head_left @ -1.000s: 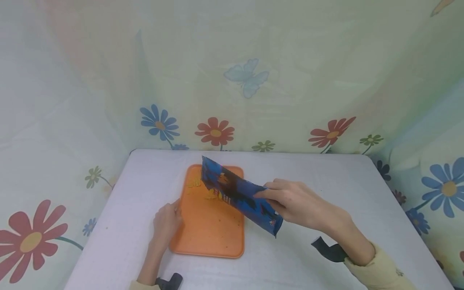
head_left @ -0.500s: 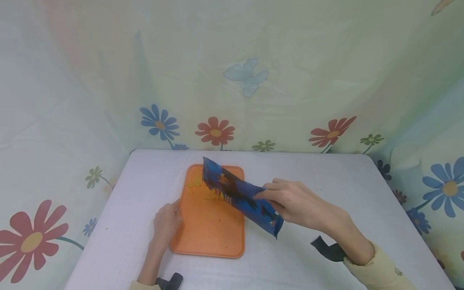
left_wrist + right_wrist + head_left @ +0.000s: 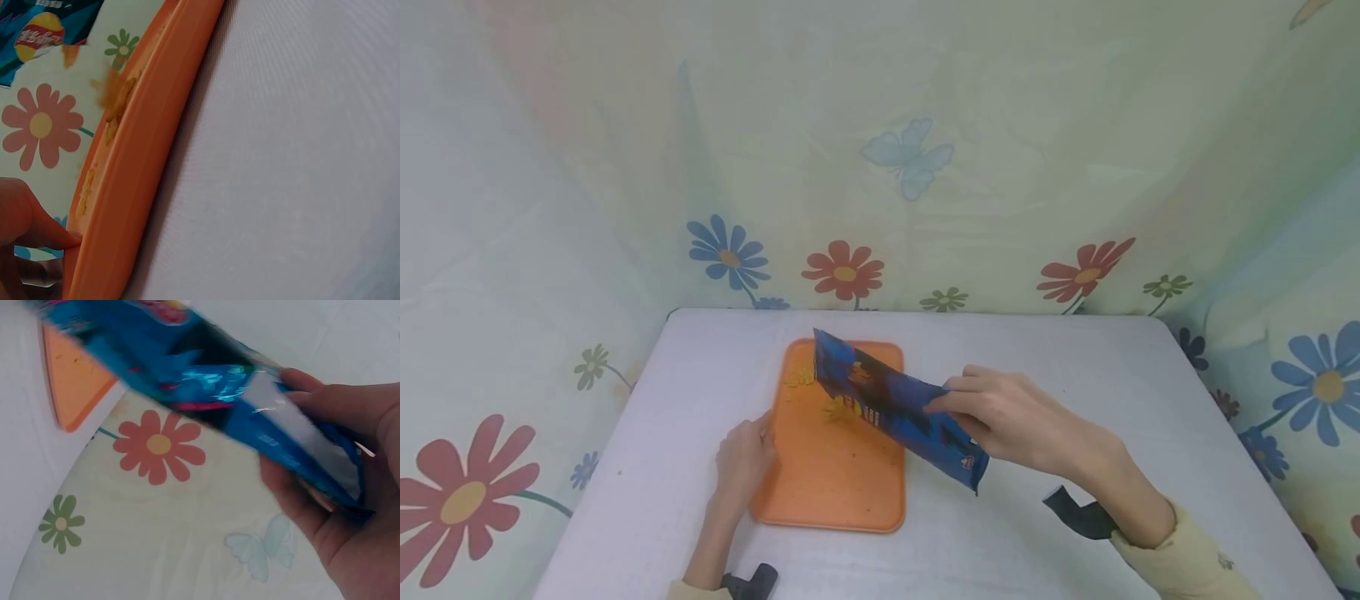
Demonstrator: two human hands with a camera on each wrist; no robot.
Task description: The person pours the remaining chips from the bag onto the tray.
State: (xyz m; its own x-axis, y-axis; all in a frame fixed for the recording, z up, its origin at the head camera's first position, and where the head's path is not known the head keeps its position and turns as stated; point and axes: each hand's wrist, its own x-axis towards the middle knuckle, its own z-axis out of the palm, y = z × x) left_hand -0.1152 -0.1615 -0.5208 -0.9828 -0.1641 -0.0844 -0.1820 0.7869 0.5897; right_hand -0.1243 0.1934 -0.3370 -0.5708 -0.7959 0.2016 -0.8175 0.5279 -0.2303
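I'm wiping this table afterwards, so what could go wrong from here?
Chips might bounce off the orange tray, since they lie toward its far end. The blue chip bag, tilted and held only by the right hand, could spill suddenly. The left hand, gripping the orange tray's side, might jolt it.

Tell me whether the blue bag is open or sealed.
Open: the left wrist view shows blurred yellow pieces in mid-air between the blue bag and the orange tray.

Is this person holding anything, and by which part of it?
The right grip holds the blue packet near the end away from the orange tray; the left grip holds that tray by its left edge.
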